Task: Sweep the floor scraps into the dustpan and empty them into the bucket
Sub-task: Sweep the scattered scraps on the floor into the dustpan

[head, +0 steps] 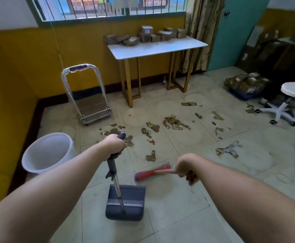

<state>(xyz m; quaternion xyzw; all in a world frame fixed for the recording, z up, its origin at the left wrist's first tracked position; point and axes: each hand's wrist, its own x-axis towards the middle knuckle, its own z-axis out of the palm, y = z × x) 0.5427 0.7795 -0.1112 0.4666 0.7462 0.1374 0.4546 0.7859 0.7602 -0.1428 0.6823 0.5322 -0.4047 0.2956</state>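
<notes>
While the left hand has its grip closed round the dustpan handle and the right hand clasps the blurred broom, scraps lie scattered on the floor beyond the pan, so a hasty stroke could fling them past its mouth.

no readable text, box labels blurred (too small)
</notes>
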